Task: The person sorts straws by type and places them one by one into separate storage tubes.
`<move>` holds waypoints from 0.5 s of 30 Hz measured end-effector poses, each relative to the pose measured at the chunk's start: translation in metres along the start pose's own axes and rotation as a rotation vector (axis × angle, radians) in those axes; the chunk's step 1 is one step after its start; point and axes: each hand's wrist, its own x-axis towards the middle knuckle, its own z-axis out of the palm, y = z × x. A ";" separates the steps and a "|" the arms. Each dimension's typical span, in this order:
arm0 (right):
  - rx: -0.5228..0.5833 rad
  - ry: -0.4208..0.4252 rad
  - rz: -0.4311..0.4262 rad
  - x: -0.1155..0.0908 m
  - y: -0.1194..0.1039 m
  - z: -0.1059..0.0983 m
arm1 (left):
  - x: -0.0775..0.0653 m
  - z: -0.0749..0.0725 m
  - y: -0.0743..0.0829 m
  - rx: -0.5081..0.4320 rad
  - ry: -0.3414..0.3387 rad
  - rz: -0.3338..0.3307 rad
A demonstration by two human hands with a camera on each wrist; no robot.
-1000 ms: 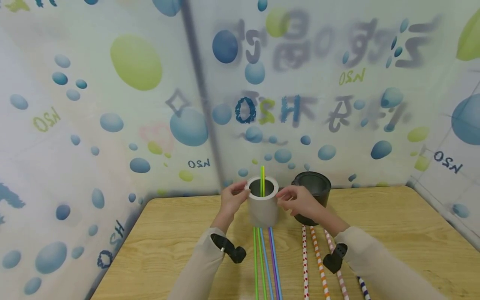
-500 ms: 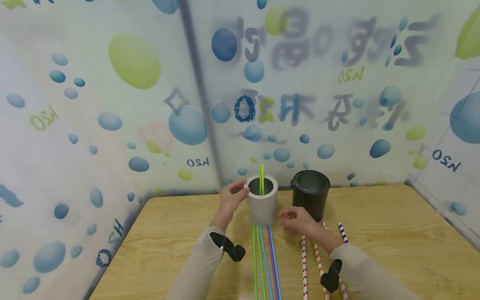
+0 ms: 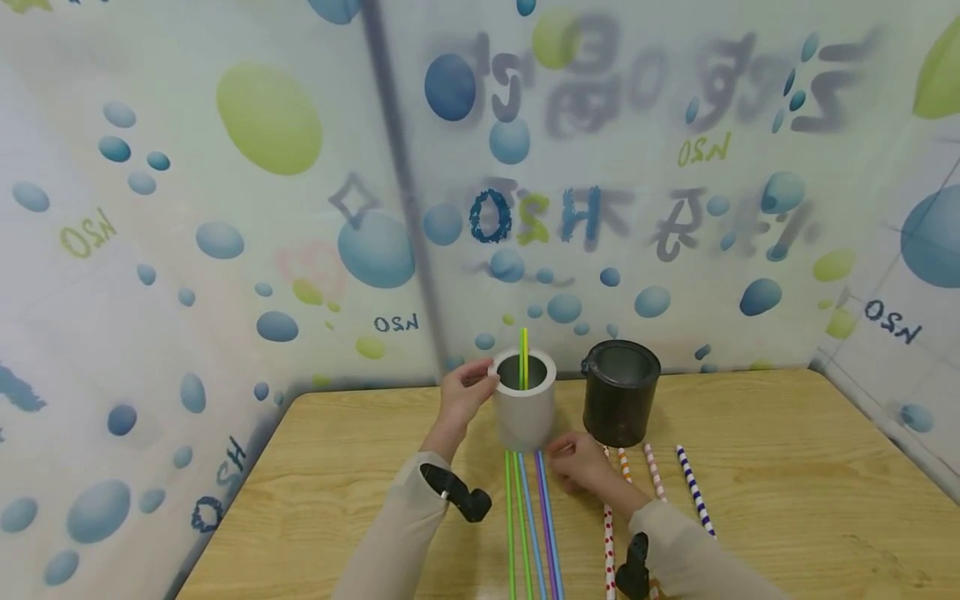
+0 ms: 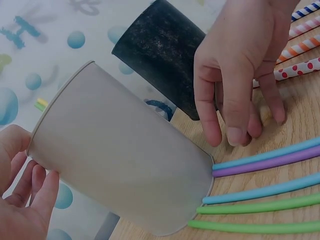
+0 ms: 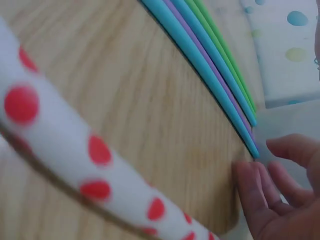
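At the table (image 3: 345, 508), is touching the pale cup (image 3: 525, 423) with relaxed left grip (image 3: 457, 404); is holding nearer right grip (image 3: 588, 467), empty and unclosed, just right of blue and purple straws (image 4: 270, 161) running from cup towards near side

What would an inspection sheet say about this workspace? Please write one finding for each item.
Surface: wood-grain table.
Job's things: grey container, upright, holding green and yellow straws; black container beside it, apart; five plain straws and four patterned straws lying in front.
Clutter: nothing seen.
Hands: left hand touches the grey container near its rim; right hand is near its base, holding nothing.
Cables: nothing seen.
Surroundings: drop-patterned backdrop with reversed lettering.
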 end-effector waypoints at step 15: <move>0.042 0.101 0.002 0.002 0.012 0.017 | -0.001 0.000 -0.001 0.001 0.002 0.014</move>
